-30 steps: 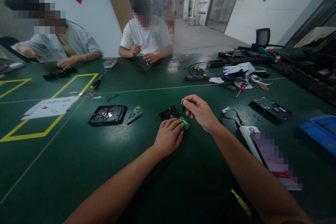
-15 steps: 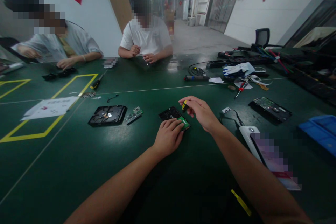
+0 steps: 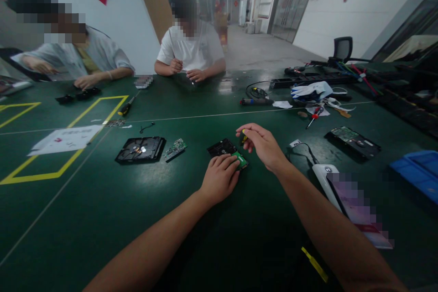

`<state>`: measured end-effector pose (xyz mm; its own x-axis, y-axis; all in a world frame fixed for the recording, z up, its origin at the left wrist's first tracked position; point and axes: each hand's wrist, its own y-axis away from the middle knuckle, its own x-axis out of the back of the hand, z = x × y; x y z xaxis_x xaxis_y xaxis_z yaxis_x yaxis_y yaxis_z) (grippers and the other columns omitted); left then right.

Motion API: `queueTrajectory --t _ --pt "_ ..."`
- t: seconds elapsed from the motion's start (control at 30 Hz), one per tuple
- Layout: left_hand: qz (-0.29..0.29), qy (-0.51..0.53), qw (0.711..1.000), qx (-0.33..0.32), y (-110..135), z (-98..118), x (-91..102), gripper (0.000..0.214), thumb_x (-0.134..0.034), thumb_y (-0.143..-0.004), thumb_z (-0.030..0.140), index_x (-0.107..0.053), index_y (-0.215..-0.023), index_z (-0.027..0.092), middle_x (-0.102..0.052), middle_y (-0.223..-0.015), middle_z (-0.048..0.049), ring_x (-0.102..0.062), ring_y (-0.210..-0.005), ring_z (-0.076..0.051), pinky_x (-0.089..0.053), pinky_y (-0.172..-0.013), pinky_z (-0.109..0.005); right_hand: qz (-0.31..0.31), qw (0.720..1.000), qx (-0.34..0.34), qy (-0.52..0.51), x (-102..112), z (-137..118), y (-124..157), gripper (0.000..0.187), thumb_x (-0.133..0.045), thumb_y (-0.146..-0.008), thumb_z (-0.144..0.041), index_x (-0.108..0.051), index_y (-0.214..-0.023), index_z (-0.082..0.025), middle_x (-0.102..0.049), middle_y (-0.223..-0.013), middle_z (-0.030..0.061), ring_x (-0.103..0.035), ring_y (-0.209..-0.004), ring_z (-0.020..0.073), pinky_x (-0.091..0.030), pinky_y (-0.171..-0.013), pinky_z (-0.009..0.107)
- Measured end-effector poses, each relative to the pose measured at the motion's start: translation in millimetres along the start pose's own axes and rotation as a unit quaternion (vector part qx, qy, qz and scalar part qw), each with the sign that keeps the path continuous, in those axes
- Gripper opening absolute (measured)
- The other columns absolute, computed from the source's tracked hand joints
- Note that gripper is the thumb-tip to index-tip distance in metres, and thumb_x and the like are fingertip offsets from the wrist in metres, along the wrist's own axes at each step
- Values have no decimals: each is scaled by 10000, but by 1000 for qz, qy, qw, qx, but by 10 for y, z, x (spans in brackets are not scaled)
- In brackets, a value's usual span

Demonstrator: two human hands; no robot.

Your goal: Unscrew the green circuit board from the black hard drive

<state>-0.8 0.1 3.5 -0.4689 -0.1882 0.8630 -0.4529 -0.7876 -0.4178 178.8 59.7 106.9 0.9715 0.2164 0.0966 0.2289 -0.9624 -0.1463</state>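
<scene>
A black hard drive (image 3: pixel 221 148) with a green circuit board (image 3: pixel 242 160) lies on the green table (image 3: pixel 212 237) in front of me. My left hand (image 3: pixel 219 178) rests flat on its near edge, fingers pressing it down. Just right of the drive, my right hand (image 3: pixel 263 145) is closed round a yellow-and-black screwdriver (image 3: pixel 243 137), whose tip points down at the drive.
An opened hard drive (image 3: pixel 140 149) and a loose circuit board (image 3: pixel 175 148) lie to the left. Another drive (image 3: pixel 352 140), a white device (image 3: pixel 330 182), a blue tray (image 3: pixel 419 171), tools, cables and gloves (image 3: pixel 311 90) sit at the right. Two people sit across the table.
My right hand has shifted slightly, turning the screwdriver over the drive. My left hand has stayed on the drive.
</scene>
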Motion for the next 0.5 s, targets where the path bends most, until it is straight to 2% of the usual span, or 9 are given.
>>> queueTrajectory --t 0.17,0.3,0.5 --pt "-1 -4 1000 -1 0 -1 0 352 -526 -1027 323 -640 -1353 256 -666 -1403 -65 -549 -1340 -299 -430 -1110 -526 -18 999 6 38 -2 -21 21 219 -622 -940 -418 -728 -1019 -243 -682 -907 16 -546 -645 126 -395 -534 271" --pt "1 -5 1000 -2 6 -14 -16 355 -535 -1024 324 -636 -1357 253 -668 -1402 -65 -550 -1340 -300 -431 -1107 -524 -14 1000 -9 21 13 -1 15 236 -628 -948 -450 -665 -1021 -228 -659 -857 9 -564 -592 118 -389 -500 270" --pt "4 -4 1000 -2 3 1 6 347 -538 -1022 315 -642 -1347 252 -668 -1400 -63 -552 -1338 -296 -434 -1106 -514 31 999 -7 44 3 47 6 342 -743 -874 -514 -601 -974 -219 -644 -892 7 -573 -613 109 -403 -498 257"
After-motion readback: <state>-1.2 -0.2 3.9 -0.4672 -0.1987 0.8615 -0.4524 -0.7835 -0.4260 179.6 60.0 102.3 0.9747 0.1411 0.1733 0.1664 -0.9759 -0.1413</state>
